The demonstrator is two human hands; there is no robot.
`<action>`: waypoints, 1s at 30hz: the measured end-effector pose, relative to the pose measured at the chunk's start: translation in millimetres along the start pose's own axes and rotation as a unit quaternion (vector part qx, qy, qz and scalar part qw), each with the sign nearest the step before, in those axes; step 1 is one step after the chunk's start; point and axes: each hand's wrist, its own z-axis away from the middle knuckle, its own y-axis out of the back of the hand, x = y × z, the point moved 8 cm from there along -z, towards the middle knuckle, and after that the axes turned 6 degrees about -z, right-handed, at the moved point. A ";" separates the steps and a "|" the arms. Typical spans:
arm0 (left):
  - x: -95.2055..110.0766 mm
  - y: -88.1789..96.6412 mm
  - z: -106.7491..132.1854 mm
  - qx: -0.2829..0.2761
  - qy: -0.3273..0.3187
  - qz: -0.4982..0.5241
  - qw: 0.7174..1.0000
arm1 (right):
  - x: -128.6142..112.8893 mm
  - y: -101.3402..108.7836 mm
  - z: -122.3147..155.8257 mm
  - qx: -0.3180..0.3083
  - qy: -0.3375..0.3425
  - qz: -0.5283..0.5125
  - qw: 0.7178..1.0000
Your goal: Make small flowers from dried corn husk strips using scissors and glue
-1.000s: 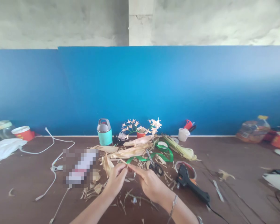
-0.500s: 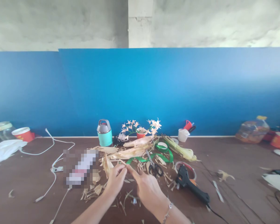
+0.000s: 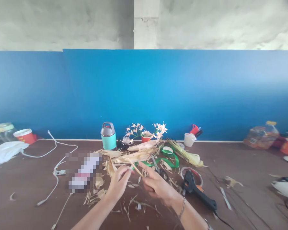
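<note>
My right hand (image 3: 156, 185) grips a thin tan strip (image 3: 135, 167), apparently of dried corn husk, between thumb and fingers; the strip slants up to the left. Close beside it, my left hand (image 3: 121, 180) is closed in a pinch, and whatever is at its fingertips is too small to make out. Behind both hands lie dried corn husks (image 3: 136, 157). Green ribbon (image 3: 166, 162) curls to the right of them, and scissors (image 3: 162, 172) lie partly behind my right hand.
To the right are a black glue gun (image 3: 199, 191), a tape roll (image 3: 194, 172) and a husk bundle (image 3: 187, 153). A turquoise flask (image 3: 108, 139) and husk flowers (image 3: 160, 127) stand at the back. White cables (image 3: 56, 169) run along the left; husk scraps (image 3: 96, 198) litter the table.
My hands have come apart, the right one moving right and turning. The tan strip now shows in the right hand. The view has shifted slightly.
</note>
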 end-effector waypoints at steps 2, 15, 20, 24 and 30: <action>3.6 -3.5 1.4 -0.021 -0.008 0.016 1.000 | 4.9 -10.2 3.4 -0.040 -0.034 -0.065 0.996; -3.1 -12.0 1.4 -0.030 0.011 0.049 0.998 | -27.9 -17.1 6.3 0.007 0.208 0.247 0.946; -1.5 -12.8 1.8 -0.026 0.020 0.031 0.999 | -17.0 -14.5 3.1 0.088 0.189 0.501 0.840; 5.9 -7.2 2.5 -0.018 -0.031 -0.084 0.996 | -15.4 13.0 -2.1 0.161 0.120 0.601 0.774; 17.0 -12.4 4.2 -0.025 -0.184 -0.349 0.918 | -29.3 30.6 2.9 0.214 0.178 0.569 0.774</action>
